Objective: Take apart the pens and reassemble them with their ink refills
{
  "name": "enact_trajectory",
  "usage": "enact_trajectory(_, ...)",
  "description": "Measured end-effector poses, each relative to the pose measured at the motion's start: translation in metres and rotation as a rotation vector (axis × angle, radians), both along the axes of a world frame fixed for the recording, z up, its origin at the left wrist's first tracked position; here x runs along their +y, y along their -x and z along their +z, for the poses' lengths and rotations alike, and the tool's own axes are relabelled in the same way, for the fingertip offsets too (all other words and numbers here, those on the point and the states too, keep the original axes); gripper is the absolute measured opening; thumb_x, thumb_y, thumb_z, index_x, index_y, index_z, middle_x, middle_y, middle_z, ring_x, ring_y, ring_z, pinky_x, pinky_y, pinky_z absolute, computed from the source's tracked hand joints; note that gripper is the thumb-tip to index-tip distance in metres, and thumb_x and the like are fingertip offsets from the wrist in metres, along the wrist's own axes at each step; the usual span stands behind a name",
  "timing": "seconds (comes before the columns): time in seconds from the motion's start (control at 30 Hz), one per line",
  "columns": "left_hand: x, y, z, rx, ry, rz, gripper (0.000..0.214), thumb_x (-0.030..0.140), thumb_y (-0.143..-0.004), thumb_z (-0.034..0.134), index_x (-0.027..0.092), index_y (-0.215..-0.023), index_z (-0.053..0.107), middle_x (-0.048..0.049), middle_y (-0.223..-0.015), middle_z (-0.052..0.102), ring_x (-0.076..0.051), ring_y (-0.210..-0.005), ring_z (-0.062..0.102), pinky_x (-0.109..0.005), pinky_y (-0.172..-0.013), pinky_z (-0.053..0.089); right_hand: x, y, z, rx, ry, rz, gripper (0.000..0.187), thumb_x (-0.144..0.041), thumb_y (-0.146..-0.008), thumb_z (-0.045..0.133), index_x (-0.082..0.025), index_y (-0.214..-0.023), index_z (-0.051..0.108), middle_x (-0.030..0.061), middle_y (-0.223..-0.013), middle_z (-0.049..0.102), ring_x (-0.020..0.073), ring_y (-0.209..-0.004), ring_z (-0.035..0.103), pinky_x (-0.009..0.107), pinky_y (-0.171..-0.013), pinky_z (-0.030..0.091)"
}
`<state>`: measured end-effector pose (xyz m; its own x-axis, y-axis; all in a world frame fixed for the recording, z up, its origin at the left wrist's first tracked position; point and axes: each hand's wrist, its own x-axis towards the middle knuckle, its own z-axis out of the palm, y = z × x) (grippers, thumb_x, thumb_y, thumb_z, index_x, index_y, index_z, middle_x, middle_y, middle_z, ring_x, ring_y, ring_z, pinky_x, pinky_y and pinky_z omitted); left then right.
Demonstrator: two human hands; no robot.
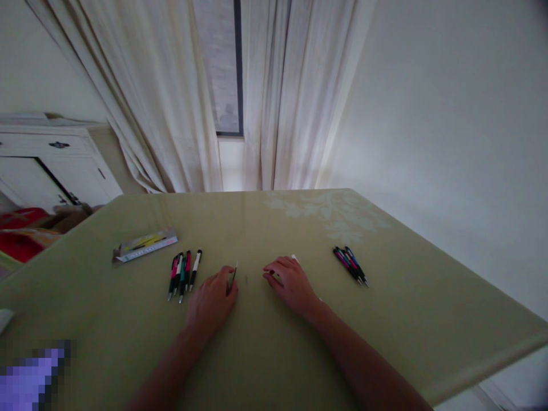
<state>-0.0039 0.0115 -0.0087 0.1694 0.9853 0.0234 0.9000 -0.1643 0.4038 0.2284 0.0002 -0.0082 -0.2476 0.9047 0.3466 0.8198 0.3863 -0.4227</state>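
My left hand [210, 302] rests on the green tablecloth [274, 228], its fingers closed on a thin dark pen part [233, 278] that sticks up past the fingertips. My right hand [290, 282] lies a short way to the right, fingers curled over a pale pen piece [293, 258] whose white tip shows behind the knuckles. A row of several pens [184, 274] with pink, green and white barrels lies just left of my left hand. A second bunch of pens [351, 265] lies to the right of my right hand.
A flat pen box [145, 244] lies at the back left of the table. White curtains [180, 103] and a window hang behind the table. A white cabinet [51, 165] and red cloth [21, 228] stand at the left.
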Motion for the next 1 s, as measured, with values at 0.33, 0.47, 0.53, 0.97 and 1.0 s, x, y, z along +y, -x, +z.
enact_trajectory(0.33,-0.008,-0.015,0.005,-0.658,-0.242,-0.2,0.04,0.042,-0.106,0.038,0.021,-0.111,0.072,-0.008,-0.107,0.063,-0.024,-0.105,0.063,-0.039,-0.097,0.051,-0.01,0.012,0.012,0.311,0.102,0.152,0.016,-0.032,-0.099,0.068,-0.019,-0.104,0.076,0.0049,-0.093,0.072,0.0159,-0.081,0.065,0.027,-0.078,0.048)
enact_trajectory(0.47,-0.011,-0.019,0.008,-0.806,-0.136,-0.211,0.05,0.054,-0.104,0.042,0.02,-0.109,0.077,-0.0077,-0.104,0.061,-0.023,-0.104,0.063,-0.037,-0.094,0.053,-0.018,0.022,0.017,0.408,0.2,0.253,0.021,-0.037,-0.099,0.067,-0.02,-0.107,0.077,0.0036,-0.094,0.072,0.0143,-0.075,0.063,0.024,-0.072,0.048)
enact_trajectory(0.53,-0.011,-0.021,0.007,-0.841,-0.085,-0.212,0.053,0.056,-0.104,0.04,0.019,-0.111,0.078,-0.0083,-0.104,0.062,-0.024,-0.106,0.063,-0.037,-0.096,0.053,-0.021,0.028,0.018,0.42,0.224,0.276,0.021,-0.037,-0.101,0.064,-0.021,-0.104,0.077,0.0025,-0.091,0.072,0.0143,-0.074,0.062,0.024,-0.07,0.047)
enact_trajectory(0.97,0.004,0.006,0.001,-0.141,-0.141,-0.004,0.027,0.037,-0.1,0.046,0.019,-0.093,0.065,-0.0087,-0.095,0.069,-0.025,-0.088,0.065,-0.037,-0.081,0.05,-0.007,0.016,0.005,0.015,0.193,-0.168,0.011,-0.021,-0.088,0.07,-0.018,-0.078,0.064,0.0026,-0.079,0.066,0.0163,-0.071,0.056,0.028,-0.065,0.036)
enact_trajectory(1.0,0.004,0.008,0.001,-0.034,-0.112,-0.01,0.027,0.037,-0.099,0.046,0.02,-0.087,0.063,-0.008,-0.091,0.069,-0.026,-0.088,0.065,-0.037,-0.081,0.049,-0.006,0.014,0.005,-0.011,0.193,-0.184,0.014,-0.022,-0.088,0.07,-0.018,-0.077,0.062,0.0024,-0.078,0.065,0.0163,-0.07,0.056,0.028,-0.064,0.034)
